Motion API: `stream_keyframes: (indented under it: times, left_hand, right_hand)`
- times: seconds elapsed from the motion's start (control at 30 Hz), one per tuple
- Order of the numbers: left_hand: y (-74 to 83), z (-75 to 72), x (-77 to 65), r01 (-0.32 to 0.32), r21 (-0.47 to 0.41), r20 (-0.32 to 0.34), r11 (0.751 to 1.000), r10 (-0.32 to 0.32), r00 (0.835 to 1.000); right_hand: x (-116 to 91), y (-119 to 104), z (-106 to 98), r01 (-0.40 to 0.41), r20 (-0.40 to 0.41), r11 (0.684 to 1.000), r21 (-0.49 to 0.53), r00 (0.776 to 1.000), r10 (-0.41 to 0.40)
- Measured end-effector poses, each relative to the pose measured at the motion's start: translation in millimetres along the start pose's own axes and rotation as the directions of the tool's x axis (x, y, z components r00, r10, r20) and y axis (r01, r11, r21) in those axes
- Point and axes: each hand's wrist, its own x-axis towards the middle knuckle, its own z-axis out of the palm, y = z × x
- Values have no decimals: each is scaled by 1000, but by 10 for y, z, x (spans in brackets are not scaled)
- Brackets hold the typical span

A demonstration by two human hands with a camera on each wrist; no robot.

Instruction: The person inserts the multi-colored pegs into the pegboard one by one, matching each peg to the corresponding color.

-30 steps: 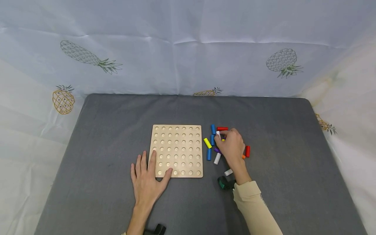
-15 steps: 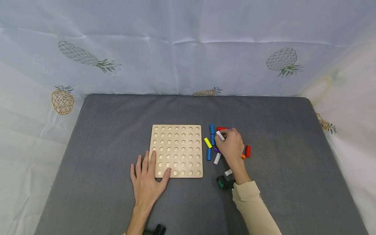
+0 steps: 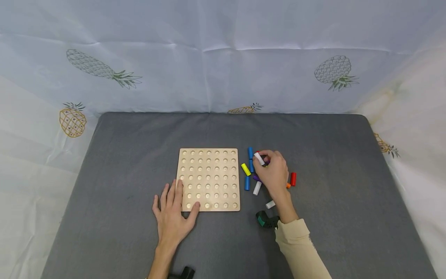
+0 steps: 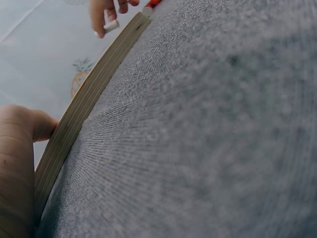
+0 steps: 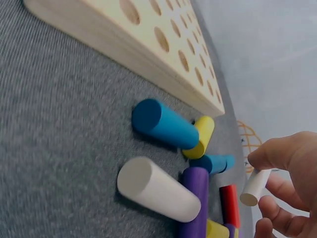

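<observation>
A pale wooden board (image 3: 212, 173) with rows of round holes lies on the grey table. My left hand (image 3: 172, 221) rests on its lower left corner, fingers spread, thumb on the near edge. To the right of the board, my right hand (image 3: 273, 172) pinches a white peg (image 3: 259, 158) between thumb and fingers. In the right wrist view this white peg (image 5: 255, 187) is held tilted, above the loose pegs. Around that hand lie a yellow peg (image 3: 245, 169), blue pegs (image 3: 247, 183), another white peg (image 3: 257, 188) and a purple peg (image 5: 194, 198); the hand hides some of the pile.
A red peg (image 3: 293, 179) and an orange peg (image 3: 288, 185) lie right of the right hand. One more white peg (image 3: 270, 204) is nearer the wrist, by a black and green wrist device (image 3: 267, 220). A pineapple-print curtain (image 3: 216, 77) hangs behind the table.
My right hand has lifted the white peg from among the others and tilted it, shifting slightly left. My left hand stays on the board.
</observation>
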Motion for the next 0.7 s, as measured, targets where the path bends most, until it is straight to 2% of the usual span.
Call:
stream_keyframes:
  times: [0.27, 0.43, 0.7]
  left_hand:
    - [-5, 7, -4, 22, -43, -41, 999, -23, 999]
    - [-6, 2, -3, 31, -32, -19, 999, -31, 999]
    - [-11, -12, -4, 52, -60, 8, 997, -52, 999]
  right_hand:
    - [-28, -100, 14, 90, -27, 989, 119, 996, -88]
    - [-38, -143, 69, 140, -26, 969, 204, 990, -137]
    - [-99, -175, 201, 170, -12, 933, 316, 984, -175]
